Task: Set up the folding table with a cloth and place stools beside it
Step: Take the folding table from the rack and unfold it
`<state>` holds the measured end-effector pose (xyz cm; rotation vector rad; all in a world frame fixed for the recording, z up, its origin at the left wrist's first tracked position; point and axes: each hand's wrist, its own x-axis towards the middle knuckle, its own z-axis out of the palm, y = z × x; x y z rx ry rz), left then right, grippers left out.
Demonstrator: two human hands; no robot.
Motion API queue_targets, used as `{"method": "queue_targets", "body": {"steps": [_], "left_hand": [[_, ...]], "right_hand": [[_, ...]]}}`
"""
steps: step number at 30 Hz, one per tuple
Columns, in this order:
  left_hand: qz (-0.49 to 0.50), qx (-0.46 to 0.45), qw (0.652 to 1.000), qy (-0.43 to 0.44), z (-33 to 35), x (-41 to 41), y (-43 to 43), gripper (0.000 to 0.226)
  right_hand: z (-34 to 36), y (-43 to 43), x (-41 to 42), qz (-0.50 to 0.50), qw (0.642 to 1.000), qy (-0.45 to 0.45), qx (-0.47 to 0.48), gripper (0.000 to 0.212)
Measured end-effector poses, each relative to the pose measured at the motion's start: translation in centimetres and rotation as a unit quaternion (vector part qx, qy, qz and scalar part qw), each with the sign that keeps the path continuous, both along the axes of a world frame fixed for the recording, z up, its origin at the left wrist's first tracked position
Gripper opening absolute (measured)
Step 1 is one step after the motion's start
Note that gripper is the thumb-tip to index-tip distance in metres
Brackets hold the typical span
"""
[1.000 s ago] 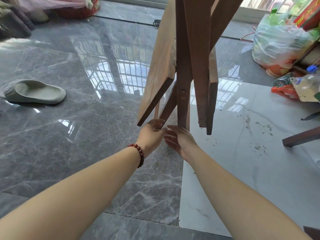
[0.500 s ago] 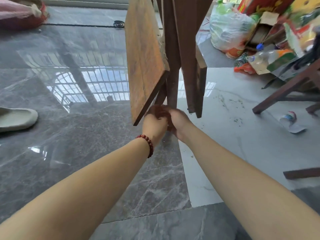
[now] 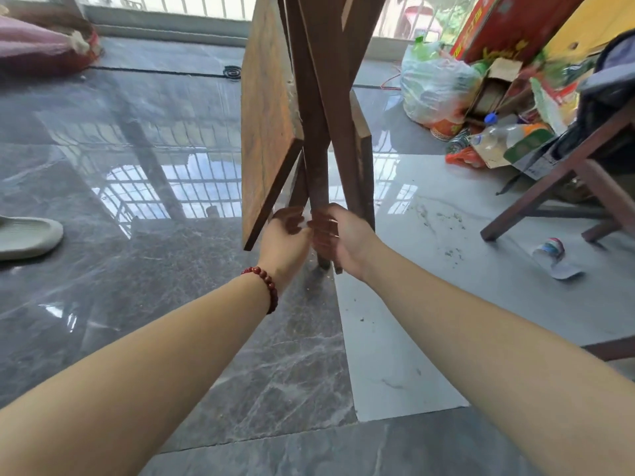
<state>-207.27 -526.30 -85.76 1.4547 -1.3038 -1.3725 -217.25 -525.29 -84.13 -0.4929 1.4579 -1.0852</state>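
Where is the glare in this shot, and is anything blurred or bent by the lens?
Head view: window-grille glare on the glossy floor left of the folding table; head view: the fingers of the left hand and right hand are shadowed at its legs; head view: the wide lens swells the forearms, and the right-edge clutter looks slightly smeared.

Desk panel (image 3: 268, 132): orange-brown wood, dark grain streaks noted. Legs (image 3: 314, 132): dark brown. Floor (image 3: 137, 166): grey marble tiles, veined white; a pale off-white tile strip (image 3: 446, 304) is recorded at right. Bracelet (image 3: 266, 286): dark red beads. Slipper (image 3: 27, 237): pale grey-green, ribbed. Box (image 3: 508, 25): red, yellow print.
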Motion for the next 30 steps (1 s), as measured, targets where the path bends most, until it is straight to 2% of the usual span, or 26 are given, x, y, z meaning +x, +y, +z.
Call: {"method": "queue_targets", "body": {"steps": [3,7,10,14,19,22,24,26,30], "left_hand": [[0.013,0.017,0.999,0.043,1.2,-0.5,0.4,0.027],[0.055,0.084,0.982,0.159,2.6,-0.5,0.4,0.017],[0.049,0.109,0.97,0.209,3.3,-0.4,0.2,0.018],[0.115,0.153,0.928,0.321,4.4,-0.9,0.5,0.013],[0.144,0.184,0.882,0.41,5.1,-1.1,0.6,0.028],[0.178,0.207,0.865,0.42,5.1,-1.1,0.0,0.063],[0.197,0.23,0.852,0.428,5.3,-1.2,-0.6,0.076],[0.196,0.238,0.84,0.445,5.9,-1.3,-1.0,0.074],[0.178,0.237,0.83,0.472,7.0,-1.4,-1.0,0.051]], "right_hand": [[0.4,0.0,0.1,-0.002,0.998,-0.051,-0.024,0.02],[1.6,-0.1,0.5,-0.02,0.982,-0.17,-0.074,0.017],[2.7,0.1,0.6,-0.03,0.963,-0.252,-0.095,0.015],[3.2,0.5,0.3,-0.078,0.928,-0.353,-0.093,0.017],[4.5,0.5,0.5,-0.163,0.89,-0.4,-0.143,0.016],[4.9,0.6,0.9,-0.194,0.861,-0.44,-0.168,0.023],[4.9,0.8,1.0,-0.198,0.847,-0.459,-0.182,0.03],[4.9,0.9,0.8,-0.198,0.838,-0.472,-0.191,0.036],[5.0,0.5,0.5,-0.217,0.839,-0.465,-0.183,0.043]]}}
